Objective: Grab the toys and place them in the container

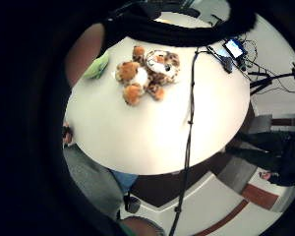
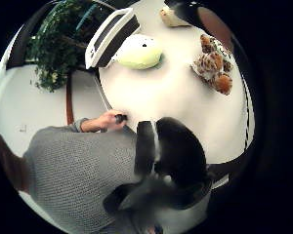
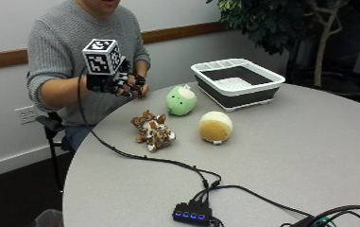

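Person in a grey sweater seated at the far left of a round grey table (image 3: 305, 156). Gloved right hand (image 3: 122, 82) raised above the table's far-left edge, over no toy; fingers hang loosely curled, holding nothing.

Three plush toys lie on the table, all outside the container. Leopard plush (image 3: 153, 130) lies nearest the hand, toward the left. Green round plush (image 3: 181, 100) sits just beyond it, near the container's left corner. Tan round plush (image 3: 215, 126) is to the right of the leopard, set apart from it.

The container (image 3: 237, 83), a white-rimmed dish tub with dark walls, stands at the far side of the table, right of the green plush; no toys inside.

A black cable (image 3: 141, 158) trails from the glove across the table's near side to a small hub (image 3: 192, 213) with blue lights.

Bare left hand (image 2: 107, 120) rests at the table's edge in the thumb-side palm view.
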A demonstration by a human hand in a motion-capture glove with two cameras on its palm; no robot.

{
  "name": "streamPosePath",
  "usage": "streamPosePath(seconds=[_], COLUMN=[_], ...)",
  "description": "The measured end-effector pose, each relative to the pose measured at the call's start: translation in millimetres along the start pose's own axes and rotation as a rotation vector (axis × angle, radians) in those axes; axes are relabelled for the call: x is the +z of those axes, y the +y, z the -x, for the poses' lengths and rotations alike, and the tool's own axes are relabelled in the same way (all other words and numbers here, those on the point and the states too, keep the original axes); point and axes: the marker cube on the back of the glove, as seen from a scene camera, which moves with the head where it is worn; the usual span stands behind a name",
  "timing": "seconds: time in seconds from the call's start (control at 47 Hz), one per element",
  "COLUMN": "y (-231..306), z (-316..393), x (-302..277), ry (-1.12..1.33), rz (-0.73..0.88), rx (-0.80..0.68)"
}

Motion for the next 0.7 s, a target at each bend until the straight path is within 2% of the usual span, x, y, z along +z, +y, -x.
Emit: streamPosePath(seconds=[0.489,0.596,0.702], y=[-9,-28,-74], z=[-1,-4,-17], x=[6,0,-11], ry=[-0.010,0.007,0.033], rz=[0.017,0.022,0.024], rx=[0.004,0.013,0.058])
